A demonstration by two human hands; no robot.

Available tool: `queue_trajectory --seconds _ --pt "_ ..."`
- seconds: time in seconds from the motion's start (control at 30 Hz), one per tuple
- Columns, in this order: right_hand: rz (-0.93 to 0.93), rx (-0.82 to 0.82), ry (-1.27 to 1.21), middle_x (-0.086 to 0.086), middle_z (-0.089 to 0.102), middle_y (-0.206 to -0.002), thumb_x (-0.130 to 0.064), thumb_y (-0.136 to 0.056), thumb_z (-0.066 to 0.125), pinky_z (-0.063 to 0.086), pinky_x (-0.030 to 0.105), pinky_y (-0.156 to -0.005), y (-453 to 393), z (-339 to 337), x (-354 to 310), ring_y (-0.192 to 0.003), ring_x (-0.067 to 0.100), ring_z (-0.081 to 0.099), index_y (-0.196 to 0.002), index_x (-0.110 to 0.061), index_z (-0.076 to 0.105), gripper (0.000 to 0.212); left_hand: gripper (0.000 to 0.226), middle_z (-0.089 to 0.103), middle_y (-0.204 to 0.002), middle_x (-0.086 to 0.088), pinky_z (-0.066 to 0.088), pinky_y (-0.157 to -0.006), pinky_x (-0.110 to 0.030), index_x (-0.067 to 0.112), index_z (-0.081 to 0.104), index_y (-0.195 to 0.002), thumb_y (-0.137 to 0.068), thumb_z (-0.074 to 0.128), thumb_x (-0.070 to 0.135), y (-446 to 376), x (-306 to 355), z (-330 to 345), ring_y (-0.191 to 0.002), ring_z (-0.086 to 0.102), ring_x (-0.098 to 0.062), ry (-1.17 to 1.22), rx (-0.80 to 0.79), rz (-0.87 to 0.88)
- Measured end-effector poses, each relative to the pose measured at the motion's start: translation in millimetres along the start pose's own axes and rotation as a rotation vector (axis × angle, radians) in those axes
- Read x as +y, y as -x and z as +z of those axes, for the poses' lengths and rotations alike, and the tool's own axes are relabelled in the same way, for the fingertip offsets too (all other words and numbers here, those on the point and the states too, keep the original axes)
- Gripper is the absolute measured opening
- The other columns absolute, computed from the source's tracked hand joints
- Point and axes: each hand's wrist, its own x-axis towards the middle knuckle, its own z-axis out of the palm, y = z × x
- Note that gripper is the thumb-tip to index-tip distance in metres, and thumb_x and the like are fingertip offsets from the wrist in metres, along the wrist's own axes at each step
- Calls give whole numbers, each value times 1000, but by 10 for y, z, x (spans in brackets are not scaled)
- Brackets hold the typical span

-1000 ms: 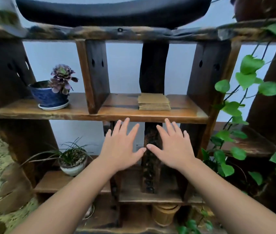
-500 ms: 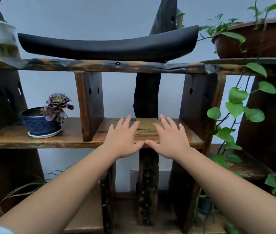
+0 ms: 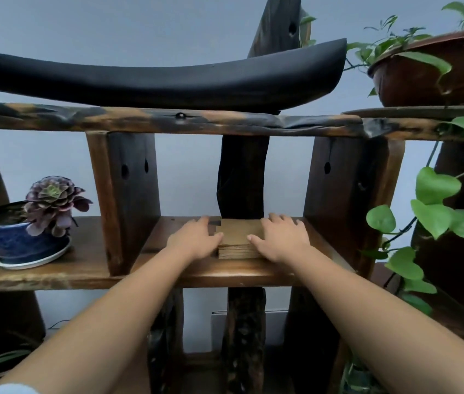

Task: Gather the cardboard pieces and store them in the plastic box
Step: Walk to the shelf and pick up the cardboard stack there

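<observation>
A stack of brown cardboard pieces [image 3: 239, 237] lies on the middle wooden shelf [image 3: 225, 273], in front of a dark upright post. My left hand [image 3: 195, 240] rests against the stack's left side and my right hand [image 3: 280, 240] against its right side, fingers spread and thumbs on the top sheet. The stack sits flat on the shelf between the two hands. No plastic box is in view.
A blue pot with a purple succulent [image 3: 26, 226] stands on the shelf to the left, past a wooden divider [image 3: 125, 200]. A long black curved object [image 3: 162, 81] lies on the upper shelf. A brown planter [image 3: 435, 72] and trailing green leaves [image 3: 435, 211] hang at the right.
Both hands have reached forward and up from below the shelf onto it, then parted to either side of the cardboard stack. The view has tilted upward.
</observation>
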Motion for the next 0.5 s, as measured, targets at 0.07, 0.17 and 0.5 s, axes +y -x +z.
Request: queue_trajectory --seconds 0.07,0.17,0.5 --pt "90 -30 -115 6 54 -137 -68 -86 33 39 50 -98 -123 79 35 -126 30 46 -135 -24 48 67 76 48 -142 -10 43 -100 -43 23 33 -145 -82 43 65 -129 -66 87 -126 48 -30 161 -40 -107" --pt "258 -85 -384 7 53 -136 -64 -87 37 44 46 -93 -258 210 77 -124 31 48 -138 -22 46 66 80 47 -144 -11 38 -101 -42 16 36 -144 -84 39 67 -245 -93 271 -129 45 -31 284 -52 -195" --pt "502 -122 -587 15 58 -127 -46 -93 45 44 37 -85 -490 459 184 -112 34 56 -131 -7 44 54 81 60 -122 -1 39 -88 -48 27 57 -121 -75 18 80 -287 -76 574 -115 49 -27 -33 12 -17"
